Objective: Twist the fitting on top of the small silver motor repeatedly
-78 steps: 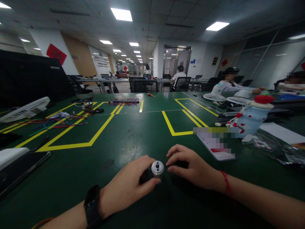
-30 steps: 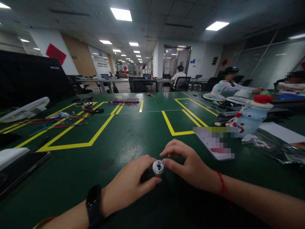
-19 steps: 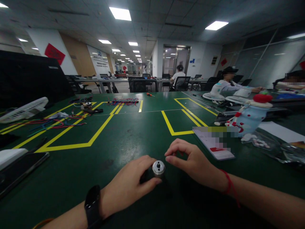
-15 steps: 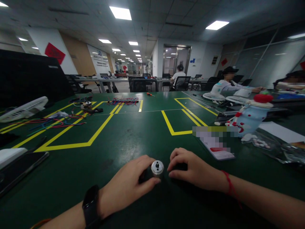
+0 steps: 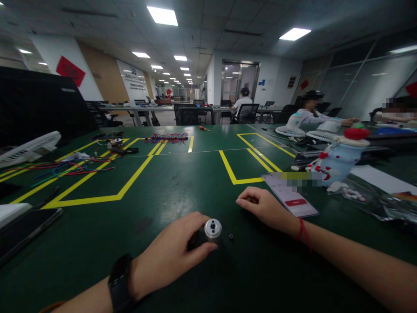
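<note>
On the green tabletop stands a small silver cylindrical motor [image 5: 213, 227], its round end with a shaft and dark holes facing up. My left hand [image 5: 176, 248], with a black watch on the wrist, wraps its thumb and fingers around the motor from the left. Just right of it lies a tiny dark ring-like part [image 5: 231, 236], touched by neither hand. My right hand [image 5: 263, 206] rests farther up and to the right, beside the phone, with fingers curled and thumb pressed to them. Whatever is inside those fingers, if anything, is hidden.
A lit phone [image 5: 293, 198] lies at the right near a blue bottle [image 5: 342, 161] and a clear plastic bag [image 5: 355, 193]. Loose wires [image 5: 78, 165] and a dark phone [image 5: 32, 230] are at left. A wire bundle [image 5: 169, 138] and an orange screwdriver [image 5: 204, 128] lie far back.
My right hand has drawn away from the motor, up and to the right, and its fingers have closed. The tiny dark part now shows on the table. My left hand stays on the motor.
</note>
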`<state>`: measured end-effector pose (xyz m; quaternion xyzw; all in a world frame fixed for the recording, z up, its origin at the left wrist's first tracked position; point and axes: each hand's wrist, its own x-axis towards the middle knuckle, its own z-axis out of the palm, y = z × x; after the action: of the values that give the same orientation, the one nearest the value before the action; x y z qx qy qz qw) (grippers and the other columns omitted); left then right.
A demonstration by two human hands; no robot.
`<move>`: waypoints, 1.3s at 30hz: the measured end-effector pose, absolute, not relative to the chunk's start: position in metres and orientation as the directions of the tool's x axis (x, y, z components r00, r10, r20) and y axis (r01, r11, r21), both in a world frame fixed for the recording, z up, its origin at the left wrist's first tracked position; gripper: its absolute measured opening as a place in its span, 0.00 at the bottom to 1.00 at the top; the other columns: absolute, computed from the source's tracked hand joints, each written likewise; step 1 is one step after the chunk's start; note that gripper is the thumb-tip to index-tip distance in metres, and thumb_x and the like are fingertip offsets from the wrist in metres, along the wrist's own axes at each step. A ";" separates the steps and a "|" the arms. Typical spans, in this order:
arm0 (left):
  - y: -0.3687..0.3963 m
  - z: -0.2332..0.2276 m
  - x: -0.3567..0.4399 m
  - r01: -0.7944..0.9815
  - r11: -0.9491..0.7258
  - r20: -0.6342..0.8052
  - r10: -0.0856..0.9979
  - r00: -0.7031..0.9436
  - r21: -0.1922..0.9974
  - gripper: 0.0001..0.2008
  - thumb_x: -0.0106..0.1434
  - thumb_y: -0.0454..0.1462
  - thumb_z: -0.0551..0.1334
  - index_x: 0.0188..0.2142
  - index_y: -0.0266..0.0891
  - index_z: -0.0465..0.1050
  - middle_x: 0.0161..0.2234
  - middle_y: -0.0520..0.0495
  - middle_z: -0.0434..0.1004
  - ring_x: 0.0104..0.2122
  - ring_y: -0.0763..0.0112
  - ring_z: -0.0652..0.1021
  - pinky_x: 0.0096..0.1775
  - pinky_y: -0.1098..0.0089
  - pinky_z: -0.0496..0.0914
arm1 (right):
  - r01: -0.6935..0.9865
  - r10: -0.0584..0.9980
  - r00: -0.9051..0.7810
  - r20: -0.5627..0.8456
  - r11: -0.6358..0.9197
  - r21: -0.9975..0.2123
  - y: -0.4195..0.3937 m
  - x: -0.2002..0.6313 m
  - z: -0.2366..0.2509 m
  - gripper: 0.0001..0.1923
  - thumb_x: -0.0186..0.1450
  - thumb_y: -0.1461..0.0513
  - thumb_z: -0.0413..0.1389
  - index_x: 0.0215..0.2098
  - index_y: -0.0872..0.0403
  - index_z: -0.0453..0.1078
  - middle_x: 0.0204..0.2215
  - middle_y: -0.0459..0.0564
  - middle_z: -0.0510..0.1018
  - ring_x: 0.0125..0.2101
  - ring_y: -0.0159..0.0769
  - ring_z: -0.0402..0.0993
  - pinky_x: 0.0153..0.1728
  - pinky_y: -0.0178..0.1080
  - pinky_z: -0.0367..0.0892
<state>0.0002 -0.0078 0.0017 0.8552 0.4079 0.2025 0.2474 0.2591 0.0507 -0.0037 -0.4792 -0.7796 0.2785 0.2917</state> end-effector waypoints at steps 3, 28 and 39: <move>-0.008 0.003 0.000 0.603 -0.536 0.134 0.802 0.582 0.591 0.08 0.64 0.37 0.62 0.43 0.42 0.68 0.38 0.50 0.72 0.35 0.66 0.71 0.35 0.69 0.64 | 0.603 0.824 -0.522 0.218 0.538 -0.589 0.047 0.258 -0.002 0.08 0.64 0.58 0.57 0.35 0.54 0.75 0.34 0.49 0.76 0.34 0.35 0.70 0.36 0.39 0.64; -0.007 -0.006 0.001 0.591 -0.553 0.145 0.790 0.595 0.587 0.05 0.65 0.37 0.61 0.40 0.41 0.66 0.37 0.51 0.71 0.34 0.67 0.70 0.34 0.70 0.62 | 0.335 0.777 -0.533 0.335 0.558 -0.760 0.009 0.207 0.017 0.05 0.62 0.61 0.60 0.37 0.53 0.75 0.34 0.45 0.72 0.31 0.29 0.68 0.32 0.34 0.64; -0.008 -0.006 0.001 0.625 -0.560 0.145 0.796 0.587 0.544 0.06 0.65 0.39 0.62 0.38 0.40 0.66 0.34 0.51 0.71 0.31 0.67 0.70 0.30 0.70 0.61 | 0.320 0.642 -0.632 0.433 0.726 -0.608 0.008 0.217 0.004 0.16 0.67 0.62 0.55 0.52 0.52 0.70 0.42 0.51 0.71 0.41 0.35 0.69 0.42 0.38 0.66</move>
<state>0.0008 -0.0076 -0.0056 0.8622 0.4119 0.1913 0.2242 0.2174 0.0076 0.0041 -0.2768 -0.8694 0.2456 0.3274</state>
